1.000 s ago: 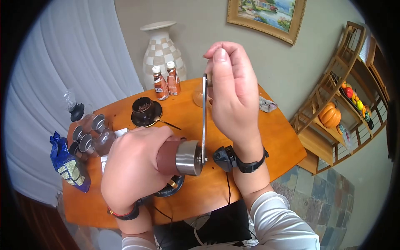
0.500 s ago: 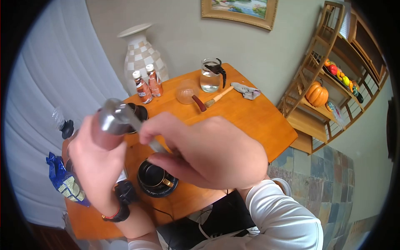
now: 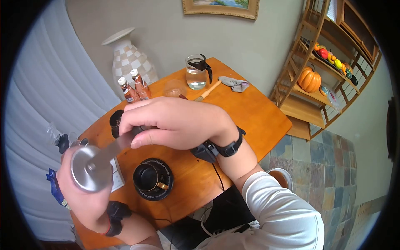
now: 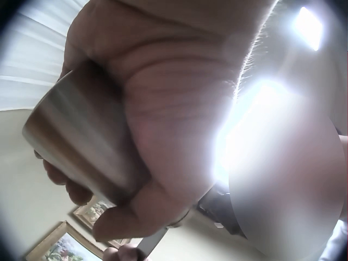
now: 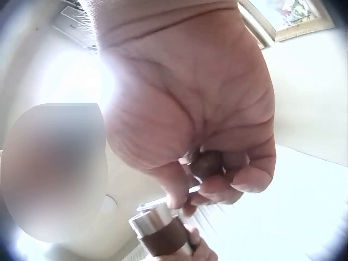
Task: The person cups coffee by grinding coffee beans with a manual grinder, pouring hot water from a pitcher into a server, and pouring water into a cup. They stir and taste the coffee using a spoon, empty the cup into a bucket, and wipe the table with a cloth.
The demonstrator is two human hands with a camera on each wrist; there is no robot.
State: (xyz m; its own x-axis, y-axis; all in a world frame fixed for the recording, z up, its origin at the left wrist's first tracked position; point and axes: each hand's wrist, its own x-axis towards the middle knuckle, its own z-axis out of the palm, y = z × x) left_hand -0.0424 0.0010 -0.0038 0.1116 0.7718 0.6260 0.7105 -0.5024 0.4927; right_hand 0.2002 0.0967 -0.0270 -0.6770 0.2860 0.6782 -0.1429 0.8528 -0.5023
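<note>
My left hand [image 3: 85,204] grips the body of a manual coffee grinder [image 3: 87,166], a metal cylinder with a brown band [image 5: 165,237]. Its round metal lid is tilted up toward the head camera. The fingers of my right hand [image 3: 179,121] curl round the dark knob [image 5: 206,165] at the end of the grinder's crank arm [image 3: 111,151]. Below and right of the grinder, a black cup [image 3: 146,177] with a gold handle stands on a black saucer [image 3: 167,189]. Another dark cup [image 3: 115,121] is partly hidden behind my right hand.
On the wooden table [image 3: 250,112] stand a glass jug [image 3: 196,77] of water, two brown bottles [image 3: 141,85] and a blue bag [image 3: 53,185]. A brush [image 3: 210,89] and a grey cloth [image 3: 235,84] lie toward the back. A white flat device [image 3: 118,177] sits beside the grinder.
The grinder has moved left and turned from lying sideways to lid up. My right hand has swung with the crank, down and leftward from its raised place. The head view has shifted right.
</note>
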